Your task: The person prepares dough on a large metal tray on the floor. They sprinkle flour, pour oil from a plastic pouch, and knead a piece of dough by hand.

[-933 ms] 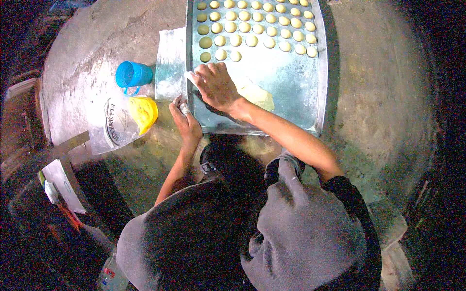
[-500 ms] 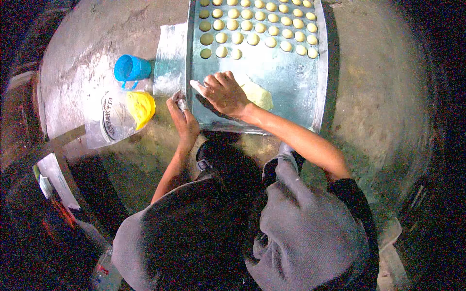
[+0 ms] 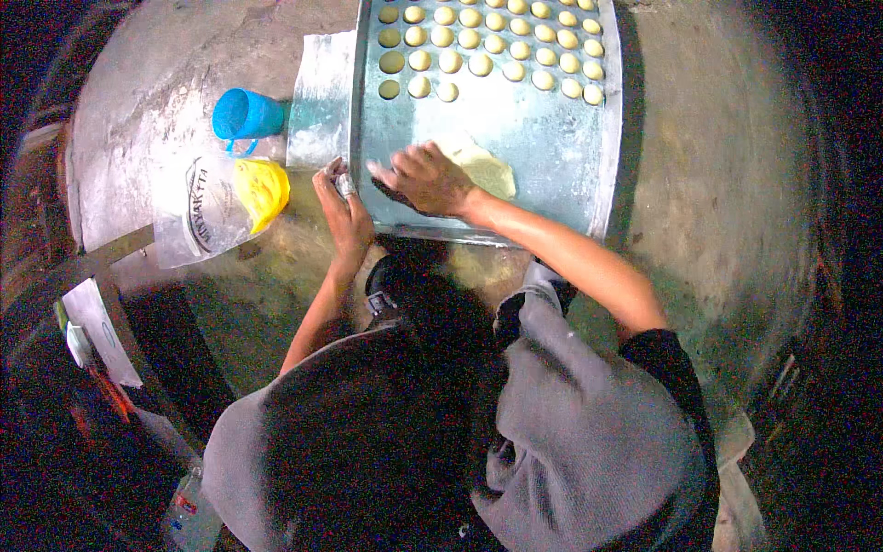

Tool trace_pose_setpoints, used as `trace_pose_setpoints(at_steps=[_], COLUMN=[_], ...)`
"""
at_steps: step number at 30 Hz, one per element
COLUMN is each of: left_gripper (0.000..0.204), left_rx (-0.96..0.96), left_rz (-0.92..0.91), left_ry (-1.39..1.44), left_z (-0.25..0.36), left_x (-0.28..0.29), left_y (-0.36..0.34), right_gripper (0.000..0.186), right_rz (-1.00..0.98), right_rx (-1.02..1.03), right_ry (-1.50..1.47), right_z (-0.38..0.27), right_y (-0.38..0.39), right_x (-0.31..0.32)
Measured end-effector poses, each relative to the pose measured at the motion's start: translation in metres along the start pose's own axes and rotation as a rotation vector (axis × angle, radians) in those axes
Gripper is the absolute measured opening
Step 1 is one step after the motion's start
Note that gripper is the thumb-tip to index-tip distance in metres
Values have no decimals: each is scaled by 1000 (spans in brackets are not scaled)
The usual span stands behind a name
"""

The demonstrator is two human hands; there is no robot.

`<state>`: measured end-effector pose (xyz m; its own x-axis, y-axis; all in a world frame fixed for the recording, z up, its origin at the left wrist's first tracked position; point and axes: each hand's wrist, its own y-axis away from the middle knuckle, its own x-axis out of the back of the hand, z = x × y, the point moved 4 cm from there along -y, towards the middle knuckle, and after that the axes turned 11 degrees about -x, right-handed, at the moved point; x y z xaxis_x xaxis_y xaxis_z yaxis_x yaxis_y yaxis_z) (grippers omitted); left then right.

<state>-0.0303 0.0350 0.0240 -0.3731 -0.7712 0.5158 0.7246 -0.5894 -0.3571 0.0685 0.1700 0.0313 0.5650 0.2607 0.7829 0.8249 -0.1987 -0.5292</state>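
Note:
A large metal tray (image 3: 552, 138) lies in front of me, with rows of small pale dough rounds (image 3: 479, 64) across its far part. On its near part sits a flattened pale dough lump (image 3: 487, 171). My right hand (image 3: 429, 182) hovers over the tray just left of that lump, its whitened fingertips smeared by motion. At the tray's left edge, my left hand (image 3: 344, 213) has its fingers curled together. Something whitish shows at its fingertips; whether it is dough or flour is unclear.
A floured flat sheet (image 3: 319, 101) lies along the tray's left side. Beyond it stand a blue plastic mug (image 3: 248, 115) and a clear printed bag (image 3: 198, 216) with a yellow bag (image 3: 264, 193) by it. A plastic bottle (image 3: 191, 515) is at the lower left.
My right hand has drawn slightly nearer and to the right, away from my left hand. The left hand keeps its curled shape at the tray edge. The whole view has shifted a little.

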Motion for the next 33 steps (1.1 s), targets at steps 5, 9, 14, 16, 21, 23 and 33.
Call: trace_pose_setpoints(at_steps=[5,9,14,16,21,23,33], left_gripper=[33,34,32,30,29,28,41], left_rx=[-47,-32,-12,-66,-107,-32,-120], left_rz=[-33,2,-6,-16,-3,7,-129], left_ry=[-39,-43,14,-54,-39,19,-108], left_z=[-5,-7,-6,-5,-14,-25,1], left_x=[1,1,-4,0,-2,-1,1], left_y=[-1,1,0,1,3,7,-3], right_gripper=[45,45,46,45,46,44,60], right_rz=[-19,61,-148,-86,-128,-25,-69], right_rx=[18,-192,30,73,-188,-243,-30], right_ry=[-102,-179,-40,-12,-112,-244,98], right_z=[10,22,15,8,28,34,50], right_y=[20,-16,37,31,6,-15,2], right_x=[-15,22,-20,-13,6,29,-6])
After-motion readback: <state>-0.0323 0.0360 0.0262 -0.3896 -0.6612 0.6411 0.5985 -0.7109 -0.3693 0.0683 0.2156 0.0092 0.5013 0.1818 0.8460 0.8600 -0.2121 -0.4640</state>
